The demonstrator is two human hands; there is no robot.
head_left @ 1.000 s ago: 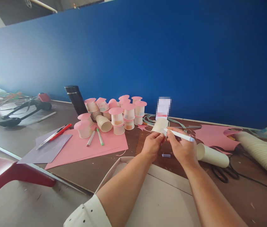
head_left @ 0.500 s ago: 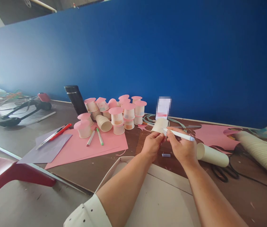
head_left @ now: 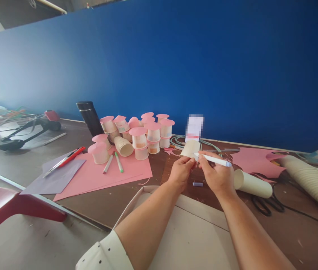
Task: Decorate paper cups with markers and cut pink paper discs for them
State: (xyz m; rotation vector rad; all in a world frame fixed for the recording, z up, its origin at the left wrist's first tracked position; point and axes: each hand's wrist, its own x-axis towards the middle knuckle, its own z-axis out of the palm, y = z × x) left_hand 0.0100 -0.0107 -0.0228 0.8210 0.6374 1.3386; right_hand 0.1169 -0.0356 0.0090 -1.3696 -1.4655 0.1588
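My left hand [head_left: 181,170] is closed on the lower edge of a white paper cup [head_left: 191,148], which tilts away from me above the brown table. In my right hand [head_left: 217,176] is a white marker [head_left: 214,160] with a light blue end, gripped between thumb and fingers. Its tip meets the side of the cup; any mark there is too small to make out. A small blue-grey marker cap [head_left: 198,184] lies on the table just below my hands. Right of my right hand a cream paper cup [head_left: 253,184] rests on its side.
Several pink-topped paper cups [head_left: 139,139] stand at centre left beside a black flask [head_left: 89,118]. Two markers [head_left: 118,162] lie on pink paper [head_left: 125,174]; a red utility knife [head_left: 68,159] rests on purple paper. Far right is a long cup stack [head_left: 311,183]. A carton [head_left: 198,232] sits beneath my forearms.
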